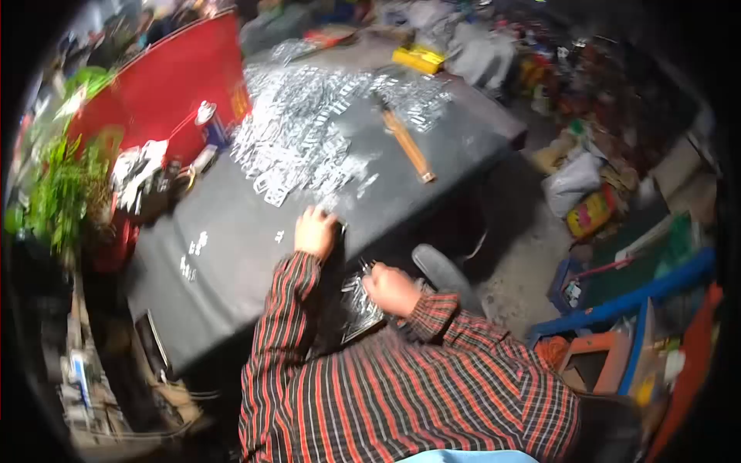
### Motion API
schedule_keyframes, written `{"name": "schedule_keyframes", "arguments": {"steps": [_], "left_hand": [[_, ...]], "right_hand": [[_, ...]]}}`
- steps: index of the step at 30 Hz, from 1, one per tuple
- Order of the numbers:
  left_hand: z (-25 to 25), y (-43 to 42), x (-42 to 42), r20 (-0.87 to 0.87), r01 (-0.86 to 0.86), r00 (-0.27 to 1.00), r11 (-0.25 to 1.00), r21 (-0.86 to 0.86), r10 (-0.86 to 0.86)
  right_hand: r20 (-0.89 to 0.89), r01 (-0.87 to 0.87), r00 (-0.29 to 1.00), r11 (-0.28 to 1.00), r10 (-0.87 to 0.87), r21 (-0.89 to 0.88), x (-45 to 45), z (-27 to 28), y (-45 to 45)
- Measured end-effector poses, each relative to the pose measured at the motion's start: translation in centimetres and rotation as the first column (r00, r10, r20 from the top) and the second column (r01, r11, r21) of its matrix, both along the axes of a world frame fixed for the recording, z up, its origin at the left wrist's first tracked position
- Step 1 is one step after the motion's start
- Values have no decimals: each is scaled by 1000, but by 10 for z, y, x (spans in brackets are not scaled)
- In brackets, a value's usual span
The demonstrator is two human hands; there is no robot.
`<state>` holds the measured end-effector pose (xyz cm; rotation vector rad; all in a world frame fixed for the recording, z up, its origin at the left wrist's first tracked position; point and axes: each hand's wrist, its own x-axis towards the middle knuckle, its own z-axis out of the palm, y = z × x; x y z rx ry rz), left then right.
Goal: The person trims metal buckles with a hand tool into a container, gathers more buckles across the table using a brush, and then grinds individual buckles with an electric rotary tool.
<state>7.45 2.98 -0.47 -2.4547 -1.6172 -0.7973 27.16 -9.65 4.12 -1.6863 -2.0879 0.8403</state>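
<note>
My left hand (315,234) rests at the near edge of the dark-covered table (231,270), fingers curled; whatever is under them is hidden. Lower and to the right, my right hand (391,289) is closed, with small shiny metal pieces showing at its fingertips. It is just above a tray (363,330) at my lap, which holds more silver metal pieces (356,301). A large heap of flat silver metal pieces (301,131), some shaped like rectangular frames, spreads over the table beyond my left hand. A hammer with a wooden handle (409,147) lies right of the heap. The picture is blurred.
A few small pieces (189,266) lie on the table's left. A red panel (177,85) and a green plant (54,185) stand at left. A yellow box (417,59) sits at the back. Bags (575,184) and a blue-edged frame (594,309) crowd the right.
</note>
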Motion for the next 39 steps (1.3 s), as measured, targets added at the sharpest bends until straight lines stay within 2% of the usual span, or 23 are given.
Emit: {"name": "schedule_keyframes", "arguments": {"steps": [2, 4, 8, 10, 13, 16, 19, 22, 23, 25, 27, 29, 30, 33, 39], "left_hand": [[4, -3, -2, 50, 20, 999, 994, -109, -15], [8, -23, -2, 230, 87, 969, 996, 26, -91], [-2, -26, -17, 130, 189, 975, 981, -37, -183], [2, -22, -20, 87, 181, 980, 982, -50, -177], [10, -22, -10, 29, 172, 985, 983, -62, -171], [18, -63, -4, 213, 24, 977, 997, -67, -9], [-2, -93, -10, 249, 41, 968, 999, -19, -35], [-5, -101, -14, 237, 46, 970, 998, 39, -53], [-3, -102, -14, 216, 56, 974, 996, 69, -70], [0, -108, -16, 228, 62, 971, 996, 70, -76], [2, -112, -19, 273, 54, 960, 998, 45, -64], [-1, -114, -22, 282, 24, 959, 999, 22, -30], [-2, -114, -20, 285, 25, 958, 998, 51, -39], [-7, -112, -23, 289, 18, 957, 996, 84, -41], [-6, -115, -24, 300, 46, 952, 998, 52, -60]], "right_hand": [[-51, 35, 998, 998, -32, 57, 1, -8, -1], [-47, 53, 998, 994, -49, 91, 8, -14, 2], [-35, -21, 999, 998, 24, 57, 6, -30, -2], [-21, -74, 997, 995, 75, 60, 2, -31, -1], [-34, -36, 999, 998, 37, 45, 4, -21, -5], [-41, -6, 999, 1000, 7, 19, 9, -21, -8], [-44, -19, 999, 1000, 19, -4, 9, -28, -7], [-12, -124, 992, 988, 126, 95, -4, -41, -10], [-26, -144, 989, 987, 147, 72, -8, -30, -14], [20, -274, 961, 949, 274, 157, -8, -9, -12], [135, -389, 920, 894, 367, 220, -9, -37, -2], [206, -331, 934, 921, 290, 205, -16, -15, -2], [197, -351, 929, 916, 314, 192, -20, -17, 0], [201, -220, 960, 969, 194, 117, -29, -18, 13], [276, -215, 944, 971, 179, 105, -47, -15, 27]]}}
